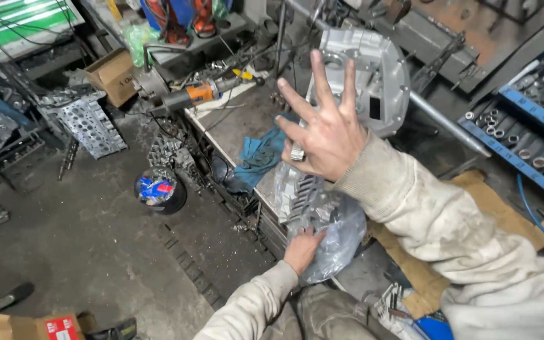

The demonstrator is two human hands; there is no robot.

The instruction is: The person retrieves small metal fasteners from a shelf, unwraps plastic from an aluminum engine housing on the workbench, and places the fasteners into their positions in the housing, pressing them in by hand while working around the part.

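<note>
Head view is looking down on a cluttered workshop floor and bench. Far to the left of the fingers, a perforated metal block is lying on the concrete, and nearer in, a dark bucket with blue and red scraps is sitting on the floor. Above and left of the raised fingertips, an orange angle grinder is resting on the bench edge, and a blue rag is draping just left of the palm. The left hand is pressing down, fingers together, on a ribbed grey metal part half wrapped in a clear plastic bag; the part is lying just below the right hand, its long axis running from the left fingers up toward the bench. The right hand is hovering with three fingers spread and raised, while thumb and forefinger are pinching a small silvery piece. Behind those fingers a grey cast housing is standing, partly blocked by them. Right of the wrist, cardboard is lying flat, and beyond it a blue rack is holding sockets
</note>
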